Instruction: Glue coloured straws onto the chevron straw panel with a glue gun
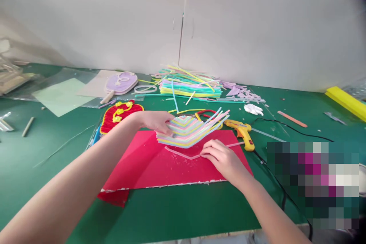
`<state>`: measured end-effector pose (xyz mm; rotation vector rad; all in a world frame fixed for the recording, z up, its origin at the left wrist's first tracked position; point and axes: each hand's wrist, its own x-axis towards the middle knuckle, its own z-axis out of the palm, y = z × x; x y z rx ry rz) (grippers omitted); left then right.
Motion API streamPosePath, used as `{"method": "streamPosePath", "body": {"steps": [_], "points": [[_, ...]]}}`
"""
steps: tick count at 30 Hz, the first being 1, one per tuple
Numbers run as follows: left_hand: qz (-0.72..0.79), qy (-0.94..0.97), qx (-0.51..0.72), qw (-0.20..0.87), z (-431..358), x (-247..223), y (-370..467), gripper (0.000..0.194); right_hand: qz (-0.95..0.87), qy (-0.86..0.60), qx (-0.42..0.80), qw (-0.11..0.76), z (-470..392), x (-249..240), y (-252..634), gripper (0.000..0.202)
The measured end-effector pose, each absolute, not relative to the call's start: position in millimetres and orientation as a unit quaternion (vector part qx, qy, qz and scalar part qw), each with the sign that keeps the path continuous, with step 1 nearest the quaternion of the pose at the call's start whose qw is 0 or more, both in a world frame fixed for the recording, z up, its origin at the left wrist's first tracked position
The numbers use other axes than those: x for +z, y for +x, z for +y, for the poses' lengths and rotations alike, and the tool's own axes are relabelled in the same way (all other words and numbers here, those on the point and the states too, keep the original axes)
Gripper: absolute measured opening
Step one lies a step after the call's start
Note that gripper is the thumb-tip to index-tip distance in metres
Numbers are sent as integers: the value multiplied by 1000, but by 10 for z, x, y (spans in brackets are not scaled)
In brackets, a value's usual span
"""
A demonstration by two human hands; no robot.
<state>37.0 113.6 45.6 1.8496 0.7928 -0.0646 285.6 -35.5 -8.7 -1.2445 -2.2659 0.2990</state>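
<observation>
My left hand (159, 123) grips the left side of a striped pipe-cleaner piece (185, 133), its pastel rows bent into V shapes and loose ends fanning out to the right. It is held above a red board (148, 164). Below it, a bent pink pipe cleaner (180, 154) lies on the board, and my right hand (219, 155) pinches it right of the bend; its tail runs on toward the glue gun. The yellow glue gun (242, 131) lies just beyond the board's right edge, with a glue stick at its back.
Behind the board lies a pile of coloured pipe cleaners (191, 84), with purple scraps (243, 93) beside it. A red fan-shaped piece (121, 114), a purple fan (121, 83) and a pale green sheet (63, 95) are at left. A black cord (294, 124) crosses the green table's right side.
</observation>
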Motion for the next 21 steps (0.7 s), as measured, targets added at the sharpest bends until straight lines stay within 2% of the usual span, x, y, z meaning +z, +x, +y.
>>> {"method": "streamPosePath", "body": {"steps": [7, 14, 21], "points": [[347, 770, -29, 535, 999, 489, 215, 26, -888, -365, 120, 254, -426, 39, 2693, 22], [359, 767, -43, 529, 853, 355, 68, 28, -872, -389, 68, 289, -458, 91, 2554, 17], [452, 801, -19, 391, 745, 389, -44, 43, -848, -432, 40, 306, -501, -44, 2546, 15]]}}
